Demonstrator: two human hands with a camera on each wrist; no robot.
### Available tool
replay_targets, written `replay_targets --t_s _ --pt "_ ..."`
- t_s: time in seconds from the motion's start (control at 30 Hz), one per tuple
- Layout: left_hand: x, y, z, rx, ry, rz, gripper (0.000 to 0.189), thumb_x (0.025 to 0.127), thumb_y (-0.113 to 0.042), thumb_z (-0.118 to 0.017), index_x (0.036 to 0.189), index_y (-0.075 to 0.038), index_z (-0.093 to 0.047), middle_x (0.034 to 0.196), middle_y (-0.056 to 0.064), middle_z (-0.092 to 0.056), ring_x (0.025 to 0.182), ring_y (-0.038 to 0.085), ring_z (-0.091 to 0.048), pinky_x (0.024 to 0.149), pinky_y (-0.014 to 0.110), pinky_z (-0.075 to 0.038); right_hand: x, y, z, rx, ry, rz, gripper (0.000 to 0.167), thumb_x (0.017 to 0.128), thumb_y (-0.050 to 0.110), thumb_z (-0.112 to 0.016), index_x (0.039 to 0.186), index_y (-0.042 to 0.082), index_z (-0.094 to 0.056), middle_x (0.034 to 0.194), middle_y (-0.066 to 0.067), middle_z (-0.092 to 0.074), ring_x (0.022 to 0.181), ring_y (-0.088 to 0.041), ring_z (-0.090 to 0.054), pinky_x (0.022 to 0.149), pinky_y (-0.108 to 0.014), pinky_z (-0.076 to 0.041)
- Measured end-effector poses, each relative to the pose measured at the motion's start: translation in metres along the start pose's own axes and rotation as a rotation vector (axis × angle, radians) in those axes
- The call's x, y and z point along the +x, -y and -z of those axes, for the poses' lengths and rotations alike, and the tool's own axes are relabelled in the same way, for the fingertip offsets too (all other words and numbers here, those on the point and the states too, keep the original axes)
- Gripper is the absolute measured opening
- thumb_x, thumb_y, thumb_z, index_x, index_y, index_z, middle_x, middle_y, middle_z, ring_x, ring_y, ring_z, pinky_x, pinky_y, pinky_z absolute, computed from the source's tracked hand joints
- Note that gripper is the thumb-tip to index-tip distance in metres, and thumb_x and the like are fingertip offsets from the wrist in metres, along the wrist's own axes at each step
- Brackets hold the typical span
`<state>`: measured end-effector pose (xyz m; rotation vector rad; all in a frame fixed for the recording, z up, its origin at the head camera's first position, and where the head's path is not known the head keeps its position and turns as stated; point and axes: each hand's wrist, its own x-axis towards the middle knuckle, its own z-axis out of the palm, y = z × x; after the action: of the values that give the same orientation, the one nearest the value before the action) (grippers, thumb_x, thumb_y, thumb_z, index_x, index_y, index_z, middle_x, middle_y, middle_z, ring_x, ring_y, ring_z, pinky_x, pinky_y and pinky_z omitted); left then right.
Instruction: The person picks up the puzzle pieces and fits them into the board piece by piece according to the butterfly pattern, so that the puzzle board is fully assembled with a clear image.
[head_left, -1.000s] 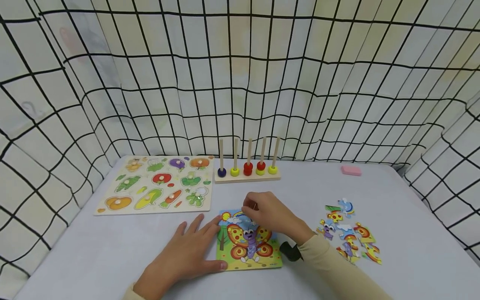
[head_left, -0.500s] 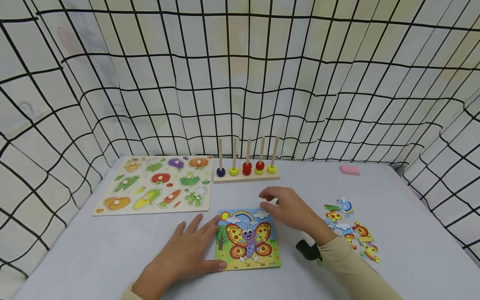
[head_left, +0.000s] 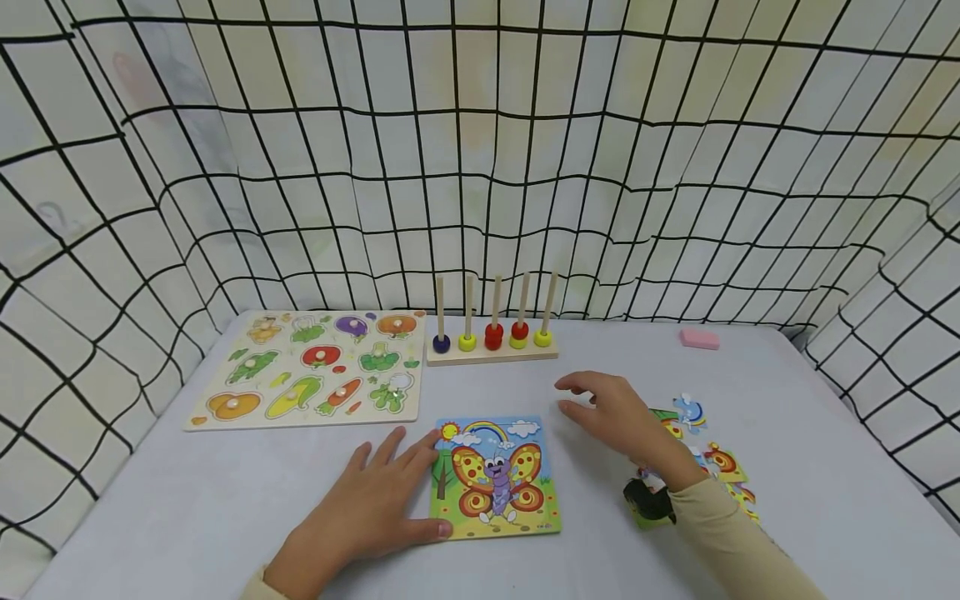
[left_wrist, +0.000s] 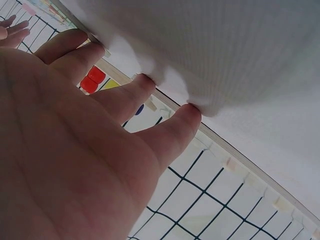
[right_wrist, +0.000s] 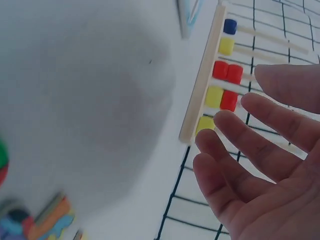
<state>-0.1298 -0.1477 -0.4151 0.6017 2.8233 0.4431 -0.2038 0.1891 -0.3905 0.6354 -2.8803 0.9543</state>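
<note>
Yellow-green and blue, the butterfly board [head_left: 497, 479] seems to be at a steadying step (its picture shows no gap); taking up a loose puzzle piece [head_left: 724, 462] would call for a light fingertip pinch. The board lies flat on the desk [head_left: 187, 533], just right of the left hand [head_left: 367, 504], whose spread fingers touch its edge, thumb on the near corner. The right hand [head_left: 626, 421], relaxed and holding nothing, hovers just beyond the board's right edge.

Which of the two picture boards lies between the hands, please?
The small butterfly board: the left hand touches its left side and the right hand hovers beyond its upper right corner; the larger vegetable knob puzzle lies farther back, leftward.
</note>
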Motion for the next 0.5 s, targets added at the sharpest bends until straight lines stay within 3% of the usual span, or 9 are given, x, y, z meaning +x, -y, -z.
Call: replay_targets --t_s 0.33,0.5 --pt "-0.001 0.000 0.000 0.004 -0.003 -0.005 0.100 0.082 -0.071 -0.081 0.158 -0.013 -0.050 0.173 -0.002 -0.035 0.160 0.042 -0.021 0.120 0.076 -0.019 -0.012 -0.032 0.020 -0.045 -0.047 -0.010 0.028 0.103 0.008 -0.072 0.129 -0.002 -0.072 0.131 -0.018 -0.073 0.124 -0.039 -0.066 0.100 -0.060 -0.055" --pt "-0.001 0.000 0.000 0.007 -0.002 0.000 0.101 0.082 -0.071 -0.081 0.159 -0.013 -0.050 0.173 -0.002 -0.035 0.160 0.041 -0.021 0.121 0.076 -0.019 -0.020 -0.045 0.032 -0.059 -0.065 -0.054 0.030 0.103 0.010 -0.072 0.130 -0.003 -0.072 0.133 -0.022 -0.071 0.125 -0.043 -0.064 0.101 -0.063 -0.054"
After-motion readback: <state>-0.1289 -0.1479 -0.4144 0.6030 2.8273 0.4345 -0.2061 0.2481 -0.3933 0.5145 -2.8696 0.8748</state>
